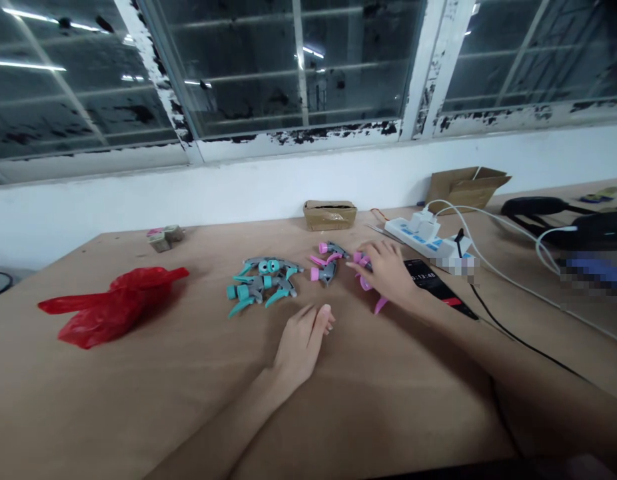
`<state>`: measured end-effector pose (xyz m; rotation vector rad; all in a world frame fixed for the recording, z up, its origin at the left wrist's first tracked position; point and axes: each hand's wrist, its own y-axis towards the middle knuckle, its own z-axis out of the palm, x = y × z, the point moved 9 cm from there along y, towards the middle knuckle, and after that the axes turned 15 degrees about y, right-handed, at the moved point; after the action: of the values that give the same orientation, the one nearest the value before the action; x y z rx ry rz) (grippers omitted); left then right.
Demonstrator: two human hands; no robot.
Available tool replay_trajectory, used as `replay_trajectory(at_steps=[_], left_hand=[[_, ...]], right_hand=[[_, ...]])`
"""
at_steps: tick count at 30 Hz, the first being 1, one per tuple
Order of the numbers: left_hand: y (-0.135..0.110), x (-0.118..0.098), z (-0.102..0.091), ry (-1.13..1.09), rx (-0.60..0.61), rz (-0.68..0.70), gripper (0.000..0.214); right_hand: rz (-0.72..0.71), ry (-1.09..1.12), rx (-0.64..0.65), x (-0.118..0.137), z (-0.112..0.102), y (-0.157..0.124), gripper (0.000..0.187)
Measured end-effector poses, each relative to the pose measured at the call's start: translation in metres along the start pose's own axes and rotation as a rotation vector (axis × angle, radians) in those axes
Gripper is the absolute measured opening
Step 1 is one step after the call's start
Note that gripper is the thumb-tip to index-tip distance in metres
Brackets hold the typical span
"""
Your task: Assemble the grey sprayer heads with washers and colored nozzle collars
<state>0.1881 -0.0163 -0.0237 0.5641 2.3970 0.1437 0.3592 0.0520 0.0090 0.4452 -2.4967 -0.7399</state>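
Observation:
My right hand [388, 270] reaches over the pink-and-grey trigger spray heads and has its thumb and fingers closed around one spray head [358, 257]; part of it is hidden under the hand. A pink trigger [381, 305] sticks out below the palm. To the left lie two more pink-and-grey spray heads, an upper one [333, 250] and a lower one [324, 273]. Several teal-and-grey spray heads [261, 283] form a pile further left. My left hand [303, 337] rests in front of them, fingers curled together, with nothing visible in it.
A red plastic bag [118, 303] lies at the left, with small blocks [164, 238] behind it. Cardboard boxes [330, 216] [463, 189] stand by the wall. Right of my right hand are a phone [436, 287], a white power strip [418, 237] and trailing cables [508, 270].

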Motion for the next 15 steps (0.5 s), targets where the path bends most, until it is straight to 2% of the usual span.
replay_trajectory(at_steps=[3, 7, 11, 15], left_hand=[[0.001, -0.001, -0.002, 0.007, -0.021, 0.016, 0.042], [0.0, -0.005, -0.004, 0.025, -0.041, 0.048, 0.043], [-0.002, -0.01, -0.005, 0.037, -0.061, 0.087, 0.041], [-0.003, -0.014, -0.007, 0.044, -0.084, 0.129, 0.039]], right_hand=[[-0.113, 0.014, 0.113, 0.027, 0.026, 0.004, 0.04], [-0.191, 0.012, 0.213, 0.05, 0.055, 0.01, 0.049], [-0.162, 0.006, 0.247, 0.05, 0.074, 0.018, 0.055], [-0.106, 0.033, 0.228, 0.046, 0.08, 0.025, 0.038]])
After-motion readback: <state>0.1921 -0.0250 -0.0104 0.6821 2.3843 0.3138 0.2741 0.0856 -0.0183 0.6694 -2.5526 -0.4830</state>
